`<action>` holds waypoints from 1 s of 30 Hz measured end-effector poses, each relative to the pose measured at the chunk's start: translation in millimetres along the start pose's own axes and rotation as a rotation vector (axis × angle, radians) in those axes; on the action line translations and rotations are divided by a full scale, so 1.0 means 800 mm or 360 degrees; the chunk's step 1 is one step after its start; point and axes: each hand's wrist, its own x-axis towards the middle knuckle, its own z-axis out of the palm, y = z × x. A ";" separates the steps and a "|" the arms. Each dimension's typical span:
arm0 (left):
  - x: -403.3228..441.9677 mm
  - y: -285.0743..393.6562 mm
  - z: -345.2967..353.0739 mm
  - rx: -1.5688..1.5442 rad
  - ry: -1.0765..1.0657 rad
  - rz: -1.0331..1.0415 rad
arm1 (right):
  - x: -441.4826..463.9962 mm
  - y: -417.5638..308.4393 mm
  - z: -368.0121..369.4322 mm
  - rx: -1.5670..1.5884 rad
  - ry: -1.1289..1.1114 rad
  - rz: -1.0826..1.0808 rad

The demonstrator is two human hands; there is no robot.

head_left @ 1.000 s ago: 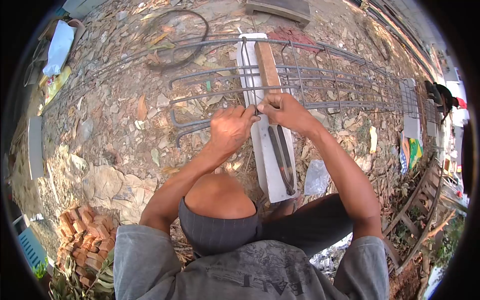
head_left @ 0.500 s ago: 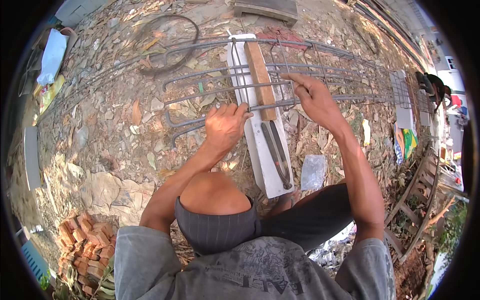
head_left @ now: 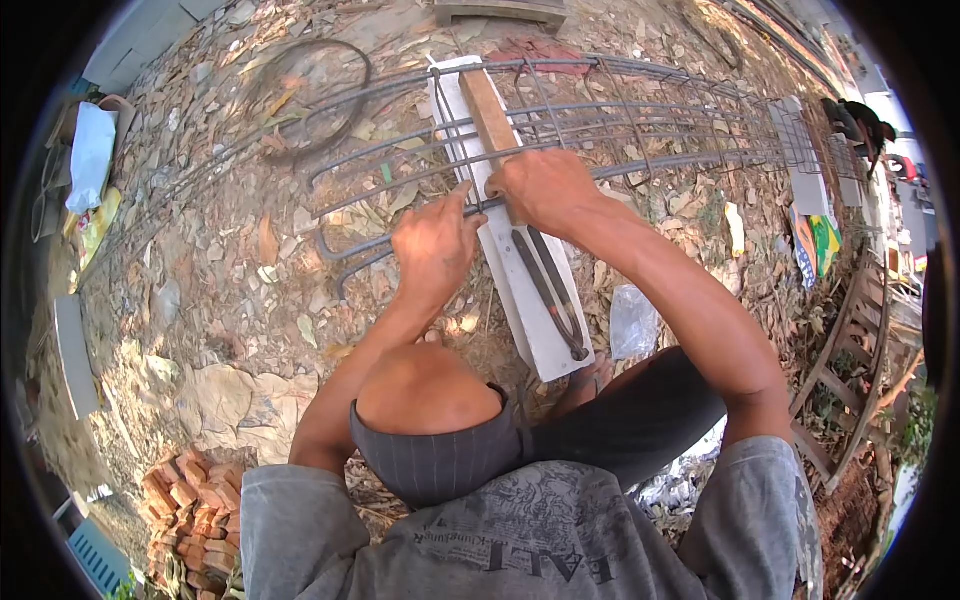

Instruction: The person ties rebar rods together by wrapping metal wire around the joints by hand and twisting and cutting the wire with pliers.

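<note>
A long cage of steel bars [head_left: 660, 163] with thin stirrups runs across a white block [head_left: 533, 305] and a wooden strip [head_left: 487, 112]. My left hand [head_left: 436, 243] is closed around the near bar and a stirrup leg at the block's left edge. Just right of it, my right hand [head_left: 545, 190] has its fingers curled at the same bars; what they pinch is hidden. Dark pincers [head_left: 548, 285] lie on the near part of the block, handles toward my knees.
Broken bricks [head_left: 195, 510] are piled at the lower left. A clear plastic bag [head_left: 633, 322] lies right of the block. A wire coil [head_left: 362, 75] is at the upper left, a wooden ladder-like frame [head_left: 835, 385] at the right. A grey bench [head_left: 500, 12] stands at the top.
My right hand has come back left from the stirrups, its extended finger now curled beside my left hand. My left hand keeps its hold on the bar. The view has shifted slightly.
</note>
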 end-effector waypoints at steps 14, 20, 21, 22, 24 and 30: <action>0.024 0.001 -0.032 -0.0282 -0.0431 -0.0327 | 0.013 0.002 0.007 0.0090 0.0145 -0.0015; 0.030 -0.016 -0.023 -0.0248 -0.0587 -0.0379 | -0.012 -0.035 0.031 0.0413 0.0305 0.0509; 0.031 -0.018 -0.022 -0.0244 -0.0621 -0.0386 | -0.021 -0.044 0.039 0.0561 0.0358 0.0607; 0.035 -0.016 -0.025 -0.0260 -0.0674 -0.0415 | -0.031 -0.057 0.046 0.0723 0.0486 0.0688; 0.042 -0.013 -0.032 -0.0283 -0.0781 -0.0475 | -0.047 -0.087 0.067 0.1051 0.0745 0.0845; 0.052 -0.037 -0.017 -0.0736 -0.0935 -0.0641 | -0.052 -0.113 0.123 0.0662 0.1185 0.0661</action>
